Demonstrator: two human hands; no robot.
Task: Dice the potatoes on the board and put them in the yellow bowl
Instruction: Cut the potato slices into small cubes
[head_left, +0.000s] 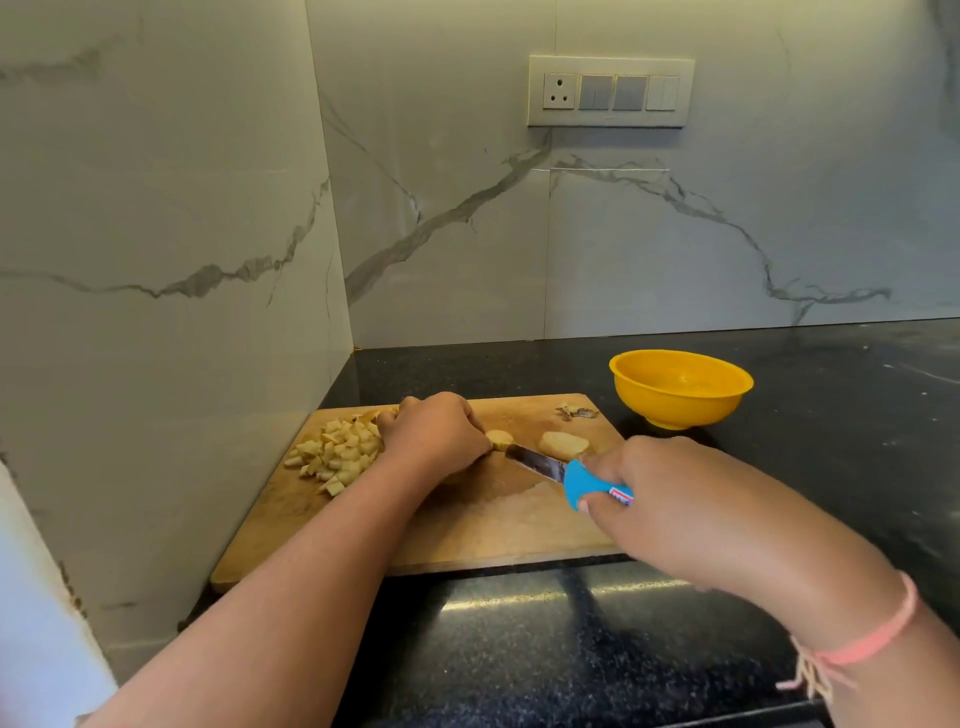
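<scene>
Two potato pieces lie uncut on the board (467, 525). The pinned piece (500, 439) peeks out at centre frame from under my left hand (434, 434), whose fingers (478, 426) are curled down over it. The free piece (563, 445) lies just to its right. The knife (535, 464) runs diagonally from lower right to upper left, its tip close to the pinned piece's exposed end. My right hand (670, 499) wraps the blue handle, thumb underneath. So the cut has to come in from the right of my left-hand fingers (the knuckles are what sit nearest the edge, I reckon). The diced pile (337, 454) sits at the board's left. The yellow bowl (680, 387), no potato showing inside, stands upper right of the board on the dark worktop (571, 649).
</scene>
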